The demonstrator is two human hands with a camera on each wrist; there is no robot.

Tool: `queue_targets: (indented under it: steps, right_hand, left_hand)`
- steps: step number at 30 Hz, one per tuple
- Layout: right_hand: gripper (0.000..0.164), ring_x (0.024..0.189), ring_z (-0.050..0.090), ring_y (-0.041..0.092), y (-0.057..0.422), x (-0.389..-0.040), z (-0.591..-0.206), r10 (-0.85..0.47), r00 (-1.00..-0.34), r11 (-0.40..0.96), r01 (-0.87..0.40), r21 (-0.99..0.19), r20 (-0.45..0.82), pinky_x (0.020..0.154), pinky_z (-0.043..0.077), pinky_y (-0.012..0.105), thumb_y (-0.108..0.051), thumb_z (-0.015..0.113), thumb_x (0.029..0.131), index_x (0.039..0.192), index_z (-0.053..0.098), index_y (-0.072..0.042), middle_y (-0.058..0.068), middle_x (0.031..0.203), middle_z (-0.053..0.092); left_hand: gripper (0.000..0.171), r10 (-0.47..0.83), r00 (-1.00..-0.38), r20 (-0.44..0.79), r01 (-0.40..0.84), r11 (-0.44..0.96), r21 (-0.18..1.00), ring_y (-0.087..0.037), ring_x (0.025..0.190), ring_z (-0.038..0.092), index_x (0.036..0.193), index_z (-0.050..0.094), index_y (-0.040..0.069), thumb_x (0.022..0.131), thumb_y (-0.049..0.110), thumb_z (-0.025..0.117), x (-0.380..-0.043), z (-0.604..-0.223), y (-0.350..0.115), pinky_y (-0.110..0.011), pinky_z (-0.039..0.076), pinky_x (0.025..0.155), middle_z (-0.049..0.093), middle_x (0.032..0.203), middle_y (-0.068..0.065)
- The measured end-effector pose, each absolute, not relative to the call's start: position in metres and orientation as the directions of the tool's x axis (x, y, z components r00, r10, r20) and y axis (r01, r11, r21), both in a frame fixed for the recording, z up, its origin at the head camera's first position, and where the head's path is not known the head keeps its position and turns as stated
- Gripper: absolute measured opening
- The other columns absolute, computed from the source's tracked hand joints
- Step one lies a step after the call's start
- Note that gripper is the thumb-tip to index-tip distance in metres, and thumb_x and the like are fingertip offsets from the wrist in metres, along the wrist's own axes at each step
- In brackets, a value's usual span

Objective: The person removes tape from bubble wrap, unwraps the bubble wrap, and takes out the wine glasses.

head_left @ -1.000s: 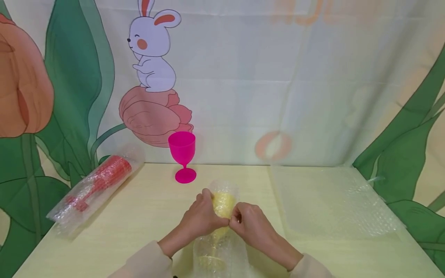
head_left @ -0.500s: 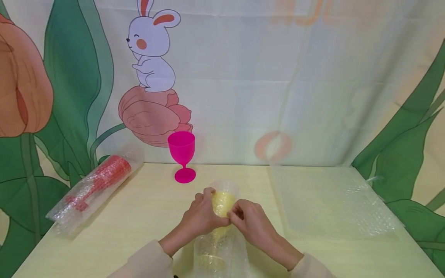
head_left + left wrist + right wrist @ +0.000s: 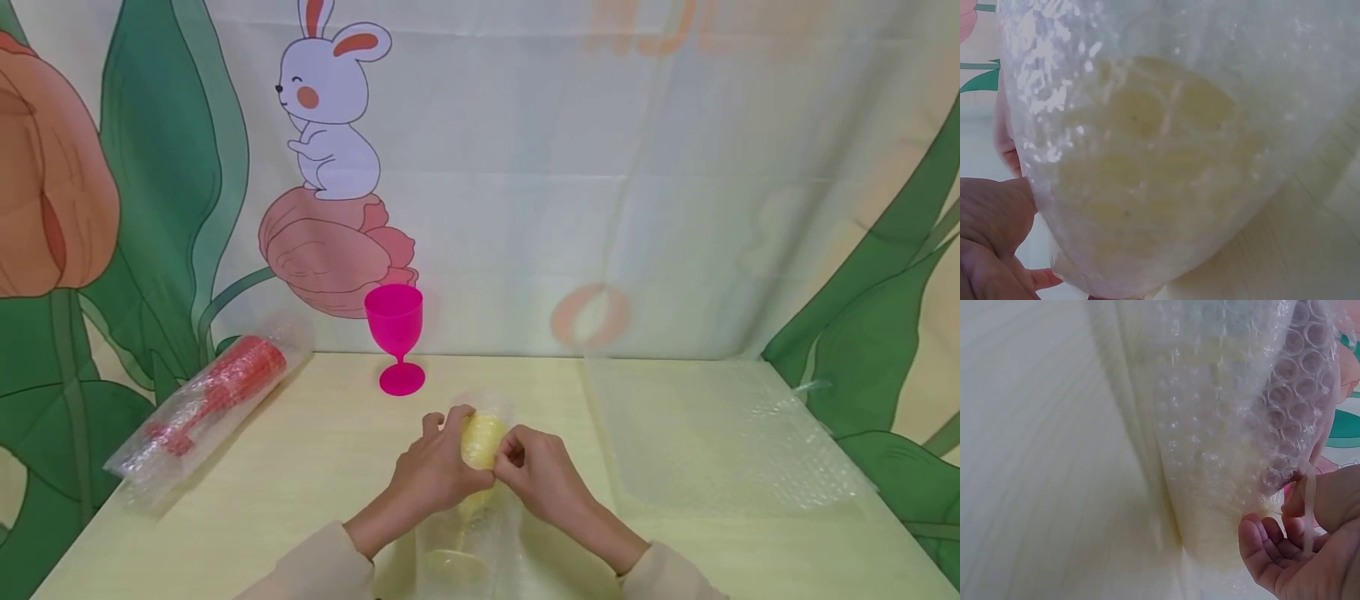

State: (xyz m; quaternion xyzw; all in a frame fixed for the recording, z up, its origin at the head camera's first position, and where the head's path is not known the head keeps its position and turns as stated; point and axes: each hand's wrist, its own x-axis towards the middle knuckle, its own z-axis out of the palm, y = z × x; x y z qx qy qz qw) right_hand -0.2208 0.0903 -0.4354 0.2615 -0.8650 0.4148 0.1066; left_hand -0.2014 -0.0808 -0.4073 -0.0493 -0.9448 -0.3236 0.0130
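Bubble wrap is enclosing a yellow goblet at the near middle of the tabletop; the bowl is pointing to the far side and the foot to the near side. At the far left, a second bubble-wrap sleeve is holding a red goblet, lying slantwise with its bowl toward the far end. A pink goblet is standing upright and unwrapped near the backdrop, left of centre, while a clear wrap sheet is lying flat at the right. Of the two hands, the left hand is spreading round the left side of the wrapped bowl and gripping it between thumb and fingers; the right hand is narrowing, its fingers curling and pinching at the right edge of the wrapping, where a narrow pale strip is crossing the thumb. Compared with the frame half a second earlier, the left index finger is reaching farther over the bowl, and the near right part of the wrapping is spreading less widely. Through the plastic the yellow is showing pale and blurred, bright glints are scattering over the film, and round bubbles are standing out along its edge.
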Motion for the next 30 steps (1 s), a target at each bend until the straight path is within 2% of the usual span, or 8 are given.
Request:
queue_targets:
  steps: [2,5,12,15,20,26,30]
  right_hand:
    - [0.012,0.062,0.054,0.005,0.09,-0.221,-0.436,-0.352,-0.853,0.516,-0.52,-0.681,0.385,0.059,0.048,0.022,0.001,0.062,0.083,0.08,0.063,-0.011,-0.007,0.071,0.06]
    - [0.011,0.061,0.053,0.005,0.09,-0.221,-0.437,-0.336,-0.873,0.508,-0.484,-0.713,0.354,0.058,0.048,0.023,-0.001,0.061,0.083,0.081,0.062,-0.012,-0.008,0.071,0.06]
    - [0.007,0.058,0.052,0.006,0.089,-0.221,-0.437,-0.291,-0.899,0.503,-0.434,-0.747,0.327,0.055,0.045,0.023,-0.004,0.063,0.079,0.08,0.062,-0.011,-0.008,0.069,0.059]
    - [0.005,0.059,0.059,0.008,0.089,-0.22,-0.437,-0.267,-0.92,0.47,-0.384,-0.795,0.287,0.054,0.047,0.023,-0.004,0.061,0.079,0.082,0.062,-0.008,-0.006,0.068,0.063]
    - [0.005,0.068,0.071,0.017,0.09,-0.216,-0.436,-0.238,-0.949,0.366,-0.286,-0.886,0.207,0.059,0.053,0.027,-0.004,0.057,0.086,0.089,0.061,-0.004,0.002,0.073,0.071]
    - [0.009,0.077,0.073,0.027,0.092,-0.21,-0.436,-0.223,-0.962,0.294,-0.218,-0.93,0.155,0.074,0.059,0.041,-0.008,0.055,0.097,0.091,0.059,-0.004,0.009,0.082,0.07]
    - [0.01,0.08,0.072,0.027,0.091,-0.208,-0.435,-0.188,-0.974,0.252,-0.172,-0.952,0.127,0.076,0.06,0.041,-0.007,0.051,0.098,0.092,0.057,-0.002,0.015,0.093,0.07]
  left_hand:
    - [0.081,0.08,-0.995,0.06,0.1,0.798,0.594,-0.027,0.077,0.06,0.143,0.045,0.009,0.072,0.027,0.08,-0.201,-0.407,-0.08,-0.044,0.047,0.066,0.047,0.134,-0.024]
    - [0.079,0.072,-0.996,0.053,0.09,0.814,0.575,-0.028,0.074,0.061,0.141,0.046,0.006,0.072,0.028,0.079,-0.201,-0.407,-0.08,-0.046,0.048,0.068,0.047,0.137,-0.024]
    - [0.081,0.082,-0.995,0.058,0.1,0.809,0.58,-0.027,0.072,0.061,0.137,0.047,0.003,0.077,0.044,0.083,-0.203,-0.407,-0.082,-0.045,0.049,0.066,0.052,0.128,-0.021]
    - [0.084,0.079,-0.996,0.042,0.088,0.797,0.597,-0.027,0.072,0.06,0.139,0.045,0.003,0.079,0.047,0.085,-0.204,-0.406,-0.083,-0.041,0.046,0.063,0.051,0.128,-0.02]
    - [0.09,0.068,-0.998,0.004,0.056,0.784,0.618,-0.026,0.072,0.059,0.146,0.038,0.002,0.081,0.043,0.084,-0.205,-0.408,-0.085,-0.039,0.043,0.061,0.049,0.132,-0.022]
    - [0.09,0.055,-0.998,-0.003,0.04,0.762,0.646,-0.031,0.078,0.06,0.147,0.037,0.005,0.079,0.04,0.085,-0.206,-0.41,-0.091,-0.041,0.045,0.063,0.05,0.132,-0.021]
    - [0.09,0.042,-0.999,-0.015,0.021,0.752,0.658,-0.033,0.081,0.061,0.147,0.036,0.005,0.079,0.037,0.083,-0.207,-0.41,-0.093,-0.043,0.045,0.065,0.05,0.131,-0.021]
